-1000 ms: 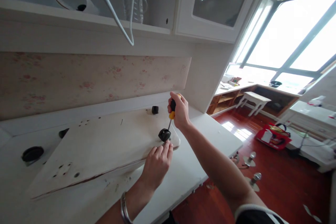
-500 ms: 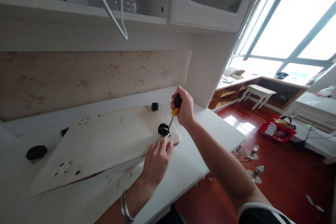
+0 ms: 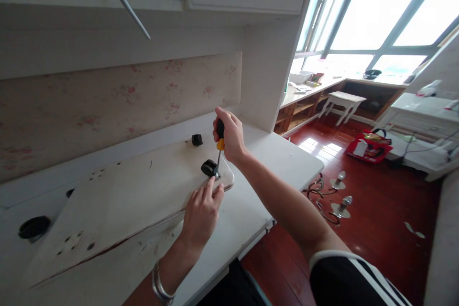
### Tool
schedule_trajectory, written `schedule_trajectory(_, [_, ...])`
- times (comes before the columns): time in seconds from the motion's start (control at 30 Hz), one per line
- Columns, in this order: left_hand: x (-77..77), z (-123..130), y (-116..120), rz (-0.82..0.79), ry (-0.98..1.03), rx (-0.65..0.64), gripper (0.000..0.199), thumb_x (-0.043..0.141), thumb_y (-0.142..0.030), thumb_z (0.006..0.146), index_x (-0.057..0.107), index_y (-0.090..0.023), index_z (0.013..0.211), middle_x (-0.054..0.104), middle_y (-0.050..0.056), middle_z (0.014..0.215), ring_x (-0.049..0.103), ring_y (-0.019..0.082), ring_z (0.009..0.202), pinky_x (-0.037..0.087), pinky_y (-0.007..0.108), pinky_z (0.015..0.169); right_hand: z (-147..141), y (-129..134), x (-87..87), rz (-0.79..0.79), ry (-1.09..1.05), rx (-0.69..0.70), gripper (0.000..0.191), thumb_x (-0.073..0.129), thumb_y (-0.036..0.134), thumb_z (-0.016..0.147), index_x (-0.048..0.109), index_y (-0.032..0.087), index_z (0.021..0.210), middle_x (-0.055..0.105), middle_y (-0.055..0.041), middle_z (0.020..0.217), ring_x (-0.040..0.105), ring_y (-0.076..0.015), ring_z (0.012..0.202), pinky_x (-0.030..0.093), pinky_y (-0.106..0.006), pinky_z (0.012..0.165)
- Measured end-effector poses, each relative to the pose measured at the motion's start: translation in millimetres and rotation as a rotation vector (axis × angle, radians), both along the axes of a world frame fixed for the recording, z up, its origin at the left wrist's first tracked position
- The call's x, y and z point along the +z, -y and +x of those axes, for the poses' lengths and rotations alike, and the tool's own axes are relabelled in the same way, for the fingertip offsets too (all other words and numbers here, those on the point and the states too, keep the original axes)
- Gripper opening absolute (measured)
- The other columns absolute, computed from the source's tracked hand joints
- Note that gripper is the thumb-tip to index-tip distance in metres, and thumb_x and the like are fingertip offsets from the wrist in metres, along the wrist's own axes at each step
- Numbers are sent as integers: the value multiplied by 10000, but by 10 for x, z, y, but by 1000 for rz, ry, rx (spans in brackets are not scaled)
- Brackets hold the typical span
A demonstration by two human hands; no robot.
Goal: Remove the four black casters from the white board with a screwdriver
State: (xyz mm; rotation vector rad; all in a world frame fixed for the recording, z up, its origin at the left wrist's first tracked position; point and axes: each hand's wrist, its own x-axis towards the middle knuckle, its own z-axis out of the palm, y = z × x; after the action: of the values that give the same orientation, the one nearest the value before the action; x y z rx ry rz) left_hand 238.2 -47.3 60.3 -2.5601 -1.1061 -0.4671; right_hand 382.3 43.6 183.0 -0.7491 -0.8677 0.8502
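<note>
Caster, black — location?

On the white board, near its rounded right corner. Board lies on the counter. Wheel leans left of the screwdriver.

Grip?

Right hand closed round the screwdriver's handle, shaft pointing down just beside the wheel; contact at the tip too small to tell. Left hand unclenched, fingers stretched forward, one fingertip at the caster's metal plate.

Obstructions?

Wheel crowds the shaft on one side. Fingertip covers part of the plate; right hand hides much of the handle.

Surroundings?

Second caster on the board, behind the first, towards the floral wall panel. Black round piece left of the board. White cable hangs from the shelf — well above the work. Beyond the counter's right end: lamp fitting near its edge; red bag and white stool farther off.
</note>
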Motion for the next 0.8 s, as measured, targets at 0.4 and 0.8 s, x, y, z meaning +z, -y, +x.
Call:
schedule_trajectory(0.4, [54, 14, 21, -5, -39, 4, 493, 473, 22, 819, 595, -203, 1241, 616, 111, 1332, 638, 227, 931, 519, 388, 803, 9, -15, -15, 24, -52, -34, 430, 640, 582, 783, 476, 222, 617, 472, 66, 546, 382, -60, 377, 276, -222, 349])
schedule_trajectory(0.8, [53, 3, 20, 36, -79, -6, 507, 465, 30, 809, 590, -190, 1248, 622, 109, 1337, 643, 218, 913, 522, 380, 771, -8, -42, 24, -86, 156, 29, 505, 489, 708, 826, 462, 231, 664, 477, 43, 587, 458, -100, 438, 346, -240, 408])
